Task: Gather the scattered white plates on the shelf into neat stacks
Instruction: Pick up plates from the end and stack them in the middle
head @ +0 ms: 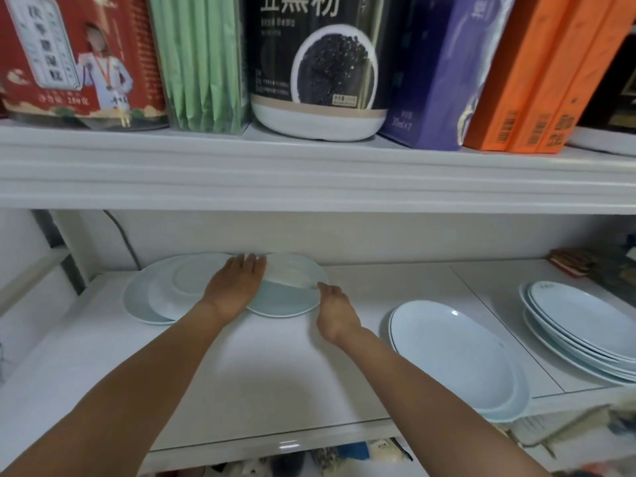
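Nearest, two bare forearms reach in over the front edge of the lower shelf (268,373). The right hand (335,311) has its fingers curled and pinches the near rim of a tilted plate (296,275). That plate is raised off a flat plate (285,302) towards the back of the shelf. The left hand (237,284) lies with straight fingers over the place where this pair meets the left pile (141,301). It grips nothing, and whether its fingertips touch the tilted plate's far edge cannot be told.

The step in hand appears to be moving the tilted plate onto a pile. To do it well, the flat hand should probably support the free edge. The plate should be carried level, set down centred on a plate of like size, and released only when the rims sit flush, since glazed ware slides.

By count, the middle holds two plates. The left pile holds at least two, a smaller one on a larger. Two deep plates (454,352) sit nested at front right. The right-hand stack (581,325) holds four or so, its rims too close to separate.

Farthest, the upper shelf (309,173) bears one red tin (75,56), one pack of green packets (203,63), one black canister (320,63), one purple box (437,77) and three orange boxes (537,84).
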